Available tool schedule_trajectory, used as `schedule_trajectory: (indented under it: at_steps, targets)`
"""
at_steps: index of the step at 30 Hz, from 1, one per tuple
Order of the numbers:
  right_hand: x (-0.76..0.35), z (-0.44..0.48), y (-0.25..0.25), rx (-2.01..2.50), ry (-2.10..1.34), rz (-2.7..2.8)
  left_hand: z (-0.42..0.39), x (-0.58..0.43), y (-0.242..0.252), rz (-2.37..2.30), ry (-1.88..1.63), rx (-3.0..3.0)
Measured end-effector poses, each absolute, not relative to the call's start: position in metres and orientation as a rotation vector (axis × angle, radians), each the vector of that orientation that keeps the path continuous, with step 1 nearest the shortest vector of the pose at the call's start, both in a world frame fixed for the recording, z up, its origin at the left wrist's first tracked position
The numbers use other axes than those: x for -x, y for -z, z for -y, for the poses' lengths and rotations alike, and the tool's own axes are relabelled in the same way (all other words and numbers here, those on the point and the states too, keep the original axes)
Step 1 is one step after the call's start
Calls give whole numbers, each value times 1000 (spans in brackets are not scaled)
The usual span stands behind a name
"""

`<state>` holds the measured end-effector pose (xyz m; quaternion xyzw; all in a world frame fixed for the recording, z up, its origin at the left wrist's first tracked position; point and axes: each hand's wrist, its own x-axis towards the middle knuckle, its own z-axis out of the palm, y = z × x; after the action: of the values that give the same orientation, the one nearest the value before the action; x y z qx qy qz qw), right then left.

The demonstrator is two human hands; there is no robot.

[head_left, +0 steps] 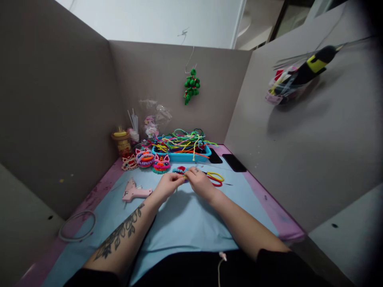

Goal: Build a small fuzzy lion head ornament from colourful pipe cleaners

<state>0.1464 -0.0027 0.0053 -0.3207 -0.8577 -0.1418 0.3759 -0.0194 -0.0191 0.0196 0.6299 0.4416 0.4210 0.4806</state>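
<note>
My left hand [168,185] and my right hand [200,183] meet over the light blue mat [185,223], fingers pinched together on a small blue and red pipe-cleaner piece [180,170]. The two hands touch each other at the fingertips. Just right of my right hand lie scissors with yellow and red handles [216,177]. A pink glue gun [133,191] rests on the mat left of my left hand.
A blue tray [181,156] heaped with coloured pipe cleaners stands at the back. Finished fuzzy figures [153,160] sit left of it, with jars [121,142] behind. Two black phones [233,162] lie at the right. A white cable coil [77,226] is front left. Grey partitions enclose the desk.
</note>
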Motion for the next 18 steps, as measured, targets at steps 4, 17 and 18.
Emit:
schedule_trajectory:
  at_steps: [4, 17, 18]
  targets:
    - [-144, 5, -5, 839, 325, 2202, 19, 19, -20, -1097, -1039, -1495]
    - [-148, 11, -25, 755, -110, 2240, 15, 30, -20, -1025, -865, -1525]
    - [-150, 11, -27, 749, -173, 2218, 16, 31, -21, -987, -848, -1520]
